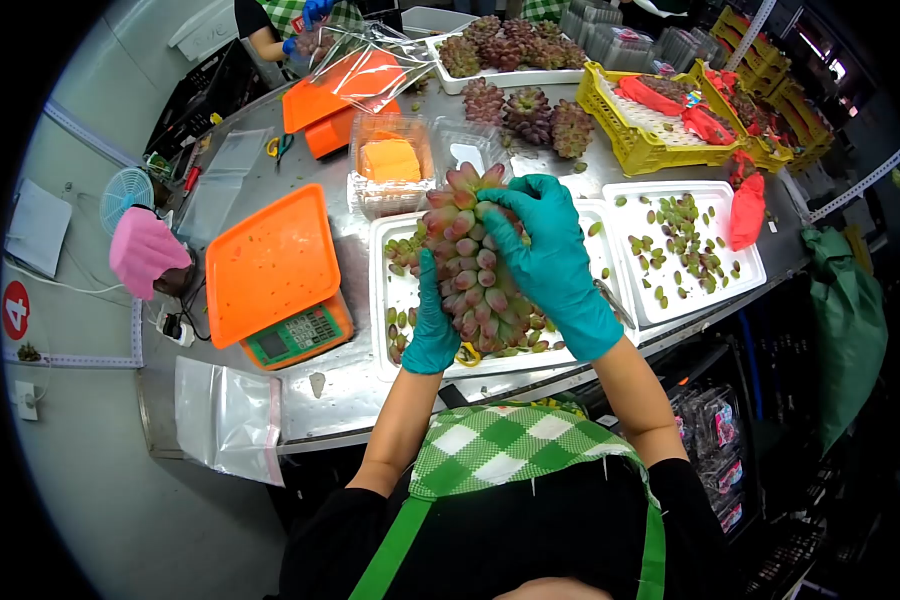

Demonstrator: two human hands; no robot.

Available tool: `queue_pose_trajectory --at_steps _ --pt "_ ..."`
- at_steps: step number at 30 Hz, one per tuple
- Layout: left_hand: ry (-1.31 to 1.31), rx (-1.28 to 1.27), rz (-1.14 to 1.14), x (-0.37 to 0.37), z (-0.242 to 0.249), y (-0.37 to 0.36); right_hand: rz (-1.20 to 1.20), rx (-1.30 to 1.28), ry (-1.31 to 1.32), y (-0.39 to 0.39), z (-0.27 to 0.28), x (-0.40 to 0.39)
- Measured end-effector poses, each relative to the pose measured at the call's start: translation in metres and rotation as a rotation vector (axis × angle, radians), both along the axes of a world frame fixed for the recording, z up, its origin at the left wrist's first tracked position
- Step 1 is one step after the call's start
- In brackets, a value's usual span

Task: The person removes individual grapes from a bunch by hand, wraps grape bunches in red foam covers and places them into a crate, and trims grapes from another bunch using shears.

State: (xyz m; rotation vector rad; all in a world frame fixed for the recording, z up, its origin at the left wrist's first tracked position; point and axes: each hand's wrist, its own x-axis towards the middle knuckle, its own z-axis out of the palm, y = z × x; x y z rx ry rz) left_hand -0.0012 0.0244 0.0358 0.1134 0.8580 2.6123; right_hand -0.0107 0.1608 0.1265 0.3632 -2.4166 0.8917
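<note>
We hold a large bunch of grapes [470, 262] with both gloved hands over a white tray [395, 290] at the centre of the steel surface [330, 385]. Our left hand [432, 325] cups the bunch from its lower left side, fingers curled around the fruit, while our right hand [542, 255] lies over the top and right side, fingers spread and pressed against the berries. Loose grapes lie in the tray under the bunch. At 9 o'clock from the bunch stands an orange scale [273, 275], with a clear bag [228, 418] at 7 o'clock near the surface's edge. At 3 o'clock a second white tray [715, 275] holds scattered loose berries. At 12 o'clock sits a clear box [391, 165] with an orange pad inside, and beyond it more bunches [528, 115]. At 1 o'clock there is a yellow crate [650, 125]. Another person's blue-gloved hand [305, 25] works at 11 o'clock, beside a second orange scale [335, 105].
</note>
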Motion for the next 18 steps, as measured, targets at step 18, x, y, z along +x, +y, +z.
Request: queue_pose_trajectory --at_steps 18 --pt "-0.036 -0.074 0.068 -0.003 0.026 -0.003 0.239 -0.83 -0.413 0.009 -0.044 0.012"
